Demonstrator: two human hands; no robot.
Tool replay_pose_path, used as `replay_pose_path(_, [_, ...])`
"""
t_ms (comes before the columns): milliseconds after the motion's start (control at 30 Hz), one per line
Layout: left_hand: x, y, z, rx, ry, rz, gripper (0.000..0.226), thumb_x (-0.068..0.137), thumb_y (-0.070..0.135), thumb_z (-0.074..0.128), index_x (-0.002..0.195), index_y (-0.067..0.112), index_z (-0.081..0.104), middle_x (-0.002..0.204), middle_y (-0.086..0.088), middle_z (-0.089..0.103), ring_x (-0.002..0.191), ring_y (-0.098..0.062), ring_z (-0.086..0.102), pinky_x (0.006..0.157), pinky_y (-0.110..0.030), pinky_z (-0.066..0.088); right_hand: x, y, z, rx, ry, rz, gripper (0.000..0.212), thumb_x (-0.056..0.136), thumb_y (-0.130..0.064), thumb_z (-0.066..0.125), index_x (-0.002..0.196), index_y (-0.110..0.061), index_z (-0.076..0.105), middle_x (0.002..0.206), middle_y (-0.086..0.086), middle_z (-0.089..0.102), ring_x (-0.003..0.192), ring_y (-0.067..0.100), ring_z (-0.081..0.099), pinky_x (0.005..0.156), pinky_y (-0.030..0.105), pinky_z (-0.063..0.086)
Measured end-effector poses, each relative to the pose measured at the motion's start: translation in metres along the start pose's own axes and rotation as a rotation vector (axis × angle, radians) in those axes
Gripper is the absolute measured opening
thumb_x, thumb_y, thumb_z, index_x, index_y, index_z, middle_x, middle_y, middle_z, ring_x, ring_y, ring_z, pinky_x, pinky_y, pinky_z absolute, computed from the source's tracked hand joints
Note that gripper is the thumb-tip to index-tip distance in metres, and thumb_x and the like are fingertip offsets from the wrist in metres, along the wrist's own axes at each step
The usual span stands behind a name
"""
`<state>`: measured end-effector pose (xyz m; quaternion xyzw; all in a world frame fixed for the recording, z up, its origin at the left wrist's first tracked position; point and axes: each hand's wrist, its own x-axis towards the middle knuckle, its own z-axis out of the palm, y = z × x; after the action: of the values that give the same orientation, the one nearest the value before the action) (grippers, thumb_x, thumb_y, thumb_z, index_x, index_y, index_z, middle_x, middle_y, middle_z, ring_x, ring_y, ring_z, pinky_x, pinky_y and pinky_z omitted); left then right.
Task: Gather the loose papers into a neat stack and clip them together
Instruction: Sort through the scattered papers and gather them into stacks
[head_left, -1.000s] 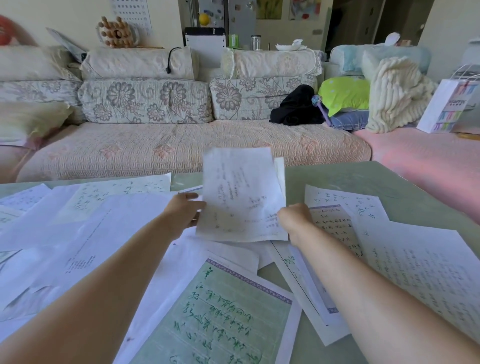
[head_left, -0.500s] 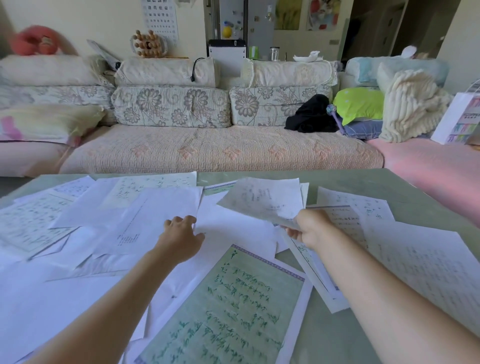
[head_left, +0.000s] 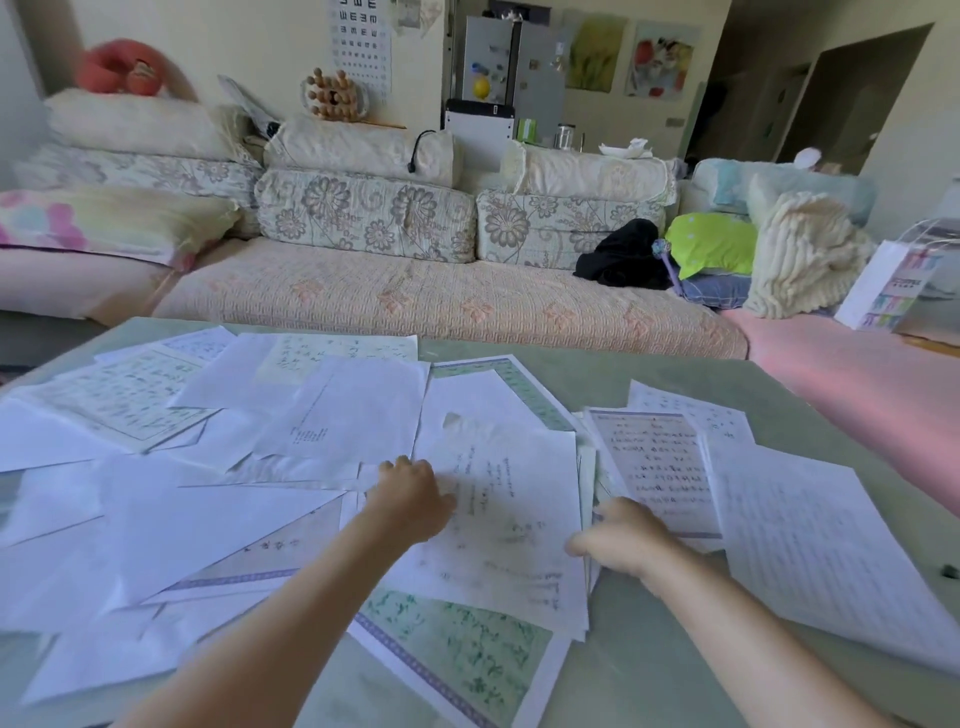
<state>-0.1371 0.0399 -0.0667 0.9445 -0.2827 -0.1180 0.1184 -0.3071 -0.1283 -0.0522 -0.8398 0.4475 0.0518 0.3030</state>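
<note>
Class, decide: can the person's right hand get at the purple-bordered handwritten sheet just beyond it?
Probably yes: the right hand sits at the near edge of the purple-bordered sheet, and nothing covers that sheet's face.

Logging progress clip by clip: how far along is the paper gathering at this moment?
Done: barely a start; a few edges show stacked under the handwritten sheet. In hand: the left hand and right hand sit at its two side edges; each grip is too blurred to judge. Left: most papers lie spread over the table, nothing is squared, and no clip is on any pile.
</note>
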Motion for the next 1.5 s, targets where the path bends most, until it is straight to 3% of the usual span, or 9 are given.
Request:
replay_pose_path(200, [-0.008, 0.027, 0.004, -0.075, -0.02, -0.058, 0.056, 0.086, 0.037, 0.064, 0.124, 0.003, 0.042, 0.125, -0.017, 0.048, 0.119, -0.031, 0.044, 0.085, -0.033, 0.042, -0.01, -0.004, 0.024, -0.227, 0.089, -0.058, 0.045, 0.081, -0.034, 0.059, 0.121, -0.019, 0.046, 0.131, 0.009, 0.039, 0.127, 0.03, 0.029, 0.098, 0.038, 0.043])
replay_pose_path(367, [-0.006, 0.023, -0.009, -0.331, -0.097, -0.168, 0.031, 0.08, 0.029, 0.072, 0.087, 0.008, 0.05, 0.079, -0.002, 0.05, 0.074, -0.021, 0.055, 0.05, -0.023, 0.039, -0.008, -0.005, 0.023, -0.105, 0.075, -0.069, 0.071, 0.084, -0.032, 0.06, 0.148, -0.021, 0.031, 0.142, 0.008, 0.032, 0.135, 0.03, 0.02, 0.103, 0.039, 0.038])
replay_pose_path(567, [-0.003, 0.012, -0.011, -0.83, -0.068, -0.089, 0.027, 0.079, 0.014, 0.078, 0.101, 0.016, 0.062, 0.1, -0.008, 0.067, 0.089, -0.028, 0.067, 0.078, -0.04, 0.058, 0.001, -0.001, 0.013, 0.138, 0.234, -0.013, 0.072, 0.081, -0.034, 0.067, 0.143, -0.016, 0.036, 0.139, 0.012, 0.04, 0.13, 0.033, 0.033, 0.092, 0.035, 0.041])
replay_pose_path(700, [-0.003, 0.008, -0.02, -1.22, -0.117, -0.005, 0.031, 0.082, 0.002, 0.074, 0.108, 0.014, 0.063, 0.103, -0.013, 0.071, 0.093, -0.033, 0.069, 0.082, -0.05, 0.057, 0.01, 0.001, -0.001, 0.49, 0.232, -0.019, 0.087, 0.081, -0.053, 0.072, 0.148, -0.013, 0.034, 0.149, 0.01, 0.044, 0.135, 0.032, 0.043, 0.103, 0.039, 0.039])
replay_pose_path(867, [0.003, 0.008, -0.017, -1.402, -0.204, 0.072, 0.044, 0.082, -0.006, 0.07, 0.122, 0.01, 0.058, 0.113, -0.015, 0.07, 0.102, -0.037, 0.068, 0.09, -0.057, 0.053, 0.026, 0.005, -0.012, 0.711, 0.078, -0.075, 0.063, 0.065, -0.052, 0.086, 0.112, -0.014, 0.067, 0.102, 0.0, 0.071, 0.095, 0.016, 0.065, 0.095, 0.035, 0.047])
replay_pose_path(967, [0.007, 0.008, -0.007, -1.113, -0.072, 0.042, 0.045, 0.087, 0.012, 0.071, 0.128, 0.011, 0.053, 0.113, -0.006, 0.069, 0.097, -0.025, 0.068, 0.087, -0.041, 0.056, 0.036, 0.012, -0.017, 0.745, 0.06, -0.036, 0.04, 0.072, -0.016, 0.087, 0.107, -0.006, 0.07, 0.1, 0.007, 0.075, 0.095, 0.026, 0.07, 0.095, 0.04, 0.053])
replay_pose_path(1100, [0.015, -0.013, 0.002, -0.032, 0.163, -0.095, 0.046, 0.092, 0.035, 0.053, 0.134, 0.018, 0.044, 0.132, -0.004, 0.048, 0.125, -0.027, 0.039, 0.093, -0.038, 0.041, 0.05, 0.021, -0.018, 0.556, 0.215, 0.053, 0.048, 0.078, -0.007, 0.077, 0.122, -0.003, 0.058, 0.113, 0.011, 0.065, 0.097, 0.028, 0.062, 0.077, 0.032, 0.051])
replay_pose_path(1400, [0.018, 0.003, 0.006, 0.134, 0.039, -0.069, 0.053, 0.09, 0.042, 0.056, 0.128, 0.007, 0.044, 0.13, -0.014, 0.044, 0.124, -0.035, 0.038, 0.096, -0.04, 0.041, 0.059, 0.027, -0.003, 0.483, 0.245, 0.034, 0.053, 0.083, -0.001, 0.067, 0.132, -0.005, 0.047, 0.119, 0.008, 0.055, 0.101, 0.027, 0.053, 0.076, 0.032, 0.043])
replay_pose_path(1500, [0.019, 0.01, 0.003, -0.036, -0.011, -0.163, 0.058, 0.081, 0.039, 0.07, 0.123, 0.008, 0.045, 0.124, -0.015, 0.042, 0.109, -0.034, 0.05, 0.08, -0.035, 0.046, 0.061, 0.028, -0.002, 0.493, 0.238, 0.02, 0.053, 0.079, -0.001, 0.07, 0.129, -0.006, 0.051, 0.119, 0.01, 0.059, 0.102, 0.029, 0.057, 0.077, 0.032, 0.047])
